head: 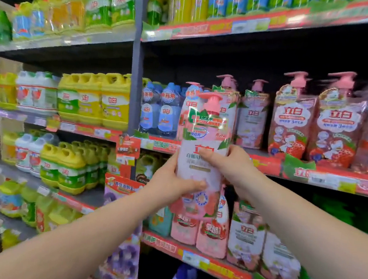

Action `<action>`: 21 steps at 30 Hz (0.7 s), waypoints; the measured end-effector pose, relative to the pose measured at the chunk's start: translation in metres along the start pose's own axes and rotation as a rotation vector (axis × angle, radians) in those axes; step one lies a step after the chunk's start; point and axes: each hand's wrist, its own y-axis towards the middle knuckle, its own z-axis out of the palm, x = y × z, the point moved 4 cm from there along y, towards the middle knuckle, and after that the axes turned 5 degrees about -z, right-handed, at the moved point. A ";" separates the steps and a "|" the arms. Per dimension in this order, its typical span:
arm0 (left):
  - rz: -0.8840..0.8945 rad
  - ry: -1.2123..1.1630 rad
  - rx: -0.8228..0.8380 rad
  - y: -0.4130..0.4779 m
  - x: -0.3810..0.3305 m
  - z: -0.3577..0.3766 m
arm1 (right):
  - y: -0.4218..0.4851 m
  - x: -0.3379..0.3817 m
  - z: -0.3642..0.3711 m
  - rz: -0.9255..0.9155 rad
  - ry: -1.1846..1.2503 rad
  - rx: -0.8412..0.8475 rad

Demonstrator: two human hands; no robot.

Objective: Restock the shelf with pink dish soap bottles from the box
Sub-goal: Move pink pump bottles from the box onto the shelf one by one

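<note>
I hold a pink dish soap bottle with a pink pump top upright in front of the middle shelf. My left hand grips its lower left side, fingers wrapped across the front. My right hand clasps its right side, thumb on the label. Behind the bottle, matching pink pump bottles stand on that shelf, with a gap between them and the blue bottles. The box is out of view.
Red strawberry-print pump packs fill the shelf's right part. Yellow jugs stand in the left bay beyond a grey upright post. More pink bottles line the shelf below. The shelf above overhangs closely.
</note>
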 end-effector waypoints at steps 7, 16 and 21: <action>0.146 -0.055 0.166 0.081 -0.033 0.022 | 0.050 0.031 -0.037 -0.086 -0.194 -0.228; 0.231 0.107 0.142 0.187 -0.064 0.043 | 0.124 0.053 -0.078 -0.248 -0.368 -0.400; 0.278 0.358 0.021 0.223 -0.052 0.036 | 0.161 0.041 -0.095 -0.262 -0.520 -0.467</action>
